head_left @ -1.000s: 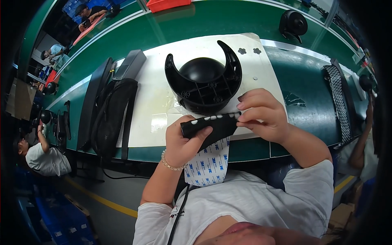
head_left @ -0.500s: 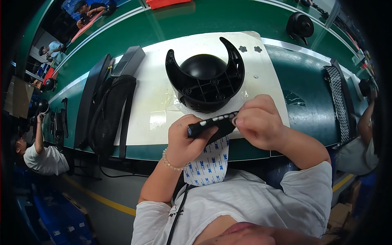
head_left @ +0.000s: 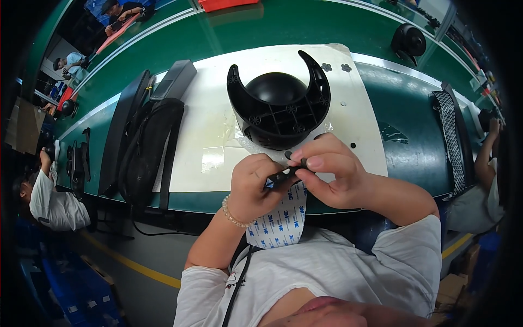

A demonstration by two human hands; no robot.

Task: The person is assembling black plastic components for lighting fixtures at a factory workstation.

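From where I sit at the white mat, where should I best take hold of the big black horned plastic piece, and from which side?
Probably grip one horn of the black plastic piece, best the right horn, from the right side. The two horns curve up away from you and are narrow enough to close fingers around; the round domed middle offers no edge. Both hands are busy with a small black part.

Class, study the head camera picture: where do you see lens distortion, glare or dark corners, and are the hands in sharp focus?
Head view: fisheye bends the green bench edges into arcs; corners fall off to black; soft glare lies on the white mat and the black horned part's dome; left hand and right hand look fairly sharp, with the small black piece between them mostly hidden.
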